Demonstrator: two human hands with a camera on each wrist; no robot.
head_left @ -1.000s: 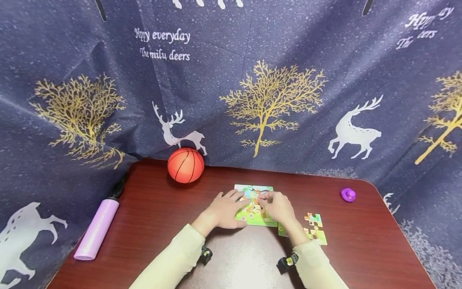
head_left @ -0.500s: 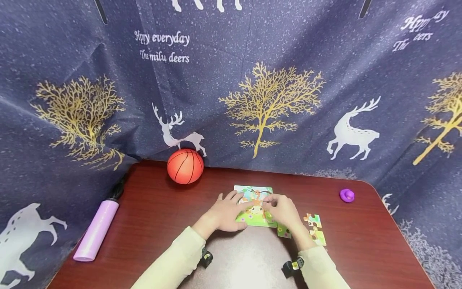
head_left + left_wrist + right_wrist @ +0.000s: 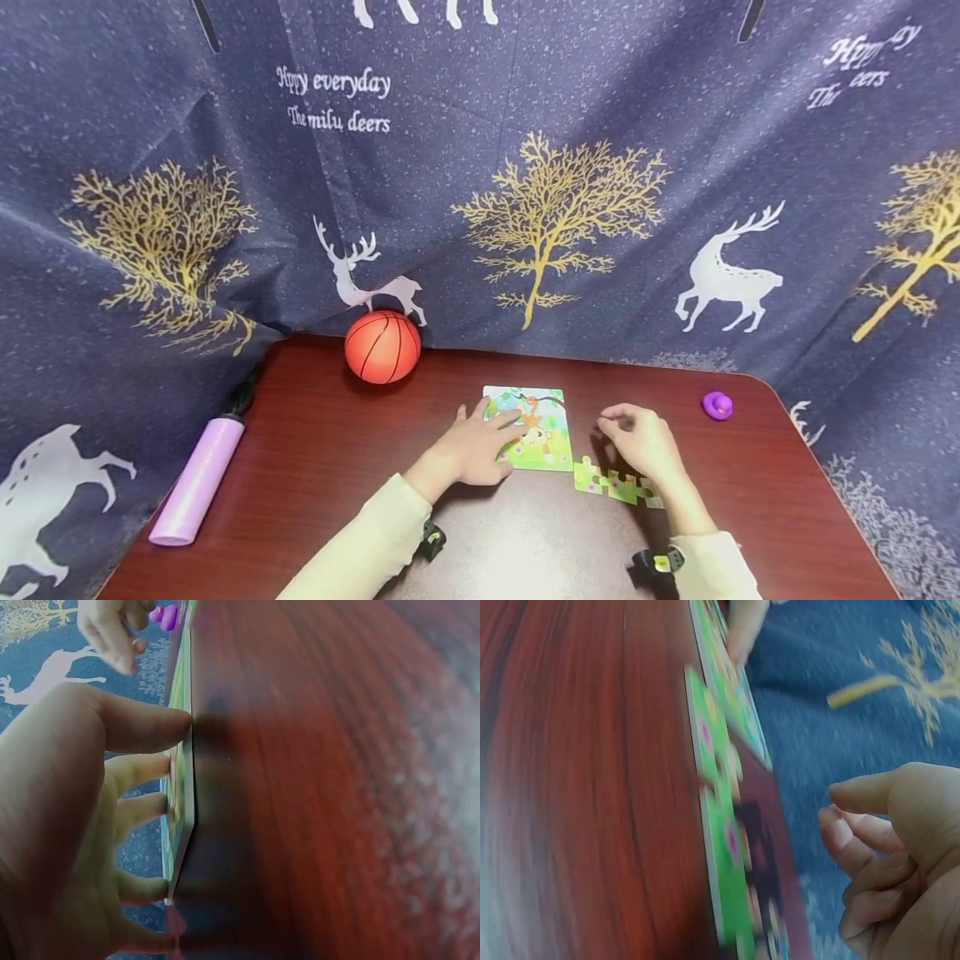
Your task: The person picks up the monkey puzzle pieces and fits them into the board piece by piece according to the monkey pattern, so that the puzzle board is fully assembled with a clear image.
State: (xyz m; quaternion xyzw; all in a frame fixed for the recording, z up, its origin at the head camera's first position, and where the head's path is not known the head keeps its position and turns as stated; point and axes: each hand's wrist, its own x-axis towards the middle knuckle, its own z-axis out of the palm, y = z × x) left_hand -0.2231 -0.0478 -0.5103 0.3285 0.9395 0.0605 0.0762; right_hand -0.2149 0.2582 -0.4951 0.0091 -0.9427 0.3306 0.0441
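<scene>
My left hand (image 3: 474,450) rests with fingers spread on a square jigsaw puzzle (image 3: 557,457), its cartoon animal picture partly covered by the fingers. In the left wrist view the thumb (image 3: 146,726) touches the puzzle's near edge. My right hand (image 3: 643,442) is raised to the right of the puzzle, above loose jigsaw pieces (image 3: 588,477). Its fingers are loosely bent, and the right wrist view shows nothing between thumb and fingertips (image 3: 840,834). A row of green-edged pieces (image 3: 724,840) lies below that hand, some of them hidden by the forearm in the head view.
An orange toy basketball (image 3: 382,347) sits at the back left of the brown table (image 3: 360,433). Along the left edge lies a lilac hand pump (image 3: 198,482). A purple rubber duck (image 3: 717,406) stands far right. Behind hangs a dark blue curtain (image 3: 450,208).
My right hand has left the puzzle and moved right, over the loose pieces. The left hand stays on the puzzle, nearly unmoved. More of the puzzle's right side shows.
</scene>
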